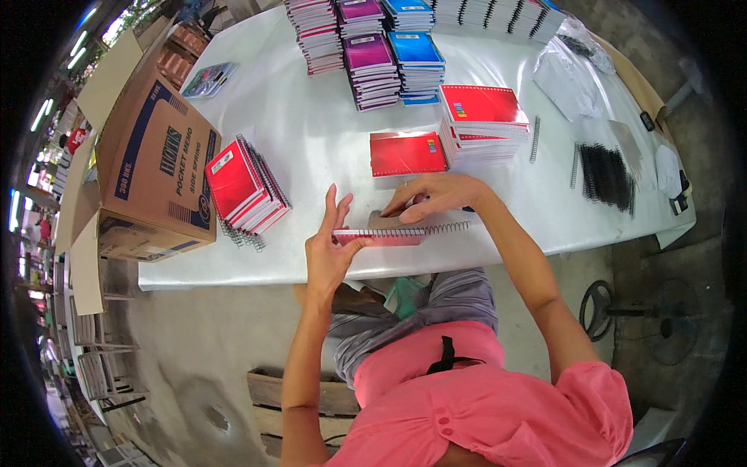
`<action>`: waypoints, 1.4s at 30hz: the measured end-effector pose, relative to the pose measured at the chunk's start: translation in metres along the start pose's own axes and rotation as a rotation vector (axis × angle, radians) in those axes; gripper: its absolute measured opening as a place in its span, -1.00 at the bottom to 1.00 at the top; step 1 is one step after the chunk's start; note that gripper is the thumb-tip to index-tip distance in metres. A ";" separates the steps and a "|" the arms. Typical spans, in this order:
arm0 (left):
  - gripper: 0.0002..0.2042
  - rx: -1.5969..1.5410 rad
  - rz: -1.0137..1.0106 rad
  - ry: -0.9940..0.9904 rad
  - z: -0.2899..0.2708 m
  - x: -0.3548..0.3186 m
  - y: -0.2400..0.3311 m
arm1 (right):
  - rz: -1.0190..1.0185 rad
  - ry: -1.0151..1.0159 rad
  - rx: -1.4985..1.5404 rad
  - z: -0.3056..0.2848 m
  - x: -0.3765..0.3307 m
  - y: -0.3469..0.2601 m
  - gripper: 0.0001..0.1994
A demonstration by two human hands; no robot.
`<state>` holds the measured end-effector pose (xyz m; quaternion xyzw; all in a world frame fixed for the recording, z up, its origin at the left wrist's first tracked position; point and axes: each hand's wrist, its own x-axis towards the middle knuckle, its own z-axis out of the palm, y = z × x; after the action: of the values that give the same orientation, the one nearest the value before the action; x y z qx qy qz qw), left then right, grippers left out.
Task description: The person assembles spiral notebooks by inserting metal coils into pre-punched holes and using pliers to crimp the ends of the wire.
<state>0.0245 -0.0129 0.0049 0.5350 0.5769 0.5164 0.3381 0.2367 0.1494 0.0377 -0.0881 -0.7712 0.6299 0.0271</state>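
A thin red-edged notebook (pixel 383 239) stands low over the near part of the table, with a dark wire spiral (pixel 447 228) running along its upper edge and sticking out past its right end. My left hand (pixel 331 241) grips the left end between thumb and fingers, other fingers raised. My right hand (pixel 436 194) is bent over the far side of the notebook, its fingers closed against a grey-brown cover beside the spiral; the fingertips are partly hidden. Just beyond lies a single red notebook (pixel 408 154), next to a stack of red notebooks (pixel 484 109).
Spiral-bound red notebooks (pixel 237 183) are piled at left beside an open cardboard box (pixel 156 156). Purple notebooks (pixel 369 54) and blue notebooks (pixel 416 50) stand stacked at the back. Black loose spirals (pixel 608 179) and clear plastic bags (pixel 564 78) lie at right.
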 end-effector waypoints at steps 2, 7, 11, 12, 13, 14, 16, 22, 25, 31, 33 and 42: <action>0.05 0.040 0.044 -0.006 0.001 -0.001 -0.002 | -0.032 0.032 0.013 -0.001 0.002 0.002 -0.40; 0.05 0.088 0.038 0.030 0.002 -0.003 -0.006 | -0.009 -0.010 -0.059 0.004 0.009 -0.008 -0.39; 0.08 0.085 -0.029 0.038 0.000 -0.003 -0.007 | -0.107 -0.004 0.194 0.004 0.005 -0.004 -0.37; 0.08 0.079 -0.033 0.039 0.004 -0.003 -0.014 | -0.100 -0.005 0.195 0.003 0.005 -0.002 -0.37; 0.09 0.009 0.029 0.040 0.004 0.000 -0.015 | 0.043 0.006 -0.006 0.004 0.012 -0.011 -0.39; 0.09 -0.060 0.091 0.040 0.003 0.002 -0.016 | 0.187 0.019 -0.207 0.004 0.017 -0.016 -0.42; 0.10 -0.054 0.026 0.027 0.003 0.000 -0.013 | 0.064 0.027 -0.055 0.004 0.012 -0.013 -0.45; -0.09 -0.159 -0.012 -0.093 -0.012 0.004 -0.036 | 0.048 0.109 -0.139 0.015 -0.003 -0.030 -0.46; -0.29 -0.205 -0.017 -0.215 -0.014 0.004 -0.042 | -0.189 0.200 -0.301 0.013 -0.072 -0.052 -0.47; -0.48 -0.339 -0.132 -0.203 -0.014 0.012 -0.014 | 0.331 0.816 -0.468 0.004 -0.216 -0.045 -0.50; -0.55 -0.515 -0.075 -0.061 -0.014 0.013 -0.006 | 0.504 0.949 -0.489 0.007 -0.217 -0.015 -0.52; -0.35 -0.156 0.045 -0.057 -0.010 -0.007 -0.019 | -0.131 0.934 -0.907 0.081 -0.035 0.011 -0.65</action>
<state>0.0112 -0.0202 -0.0121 0.5345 0.5128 0.5519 0.3831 0.2599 0.0676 0.0126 -0.3080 -0.8712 0.1345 0.3577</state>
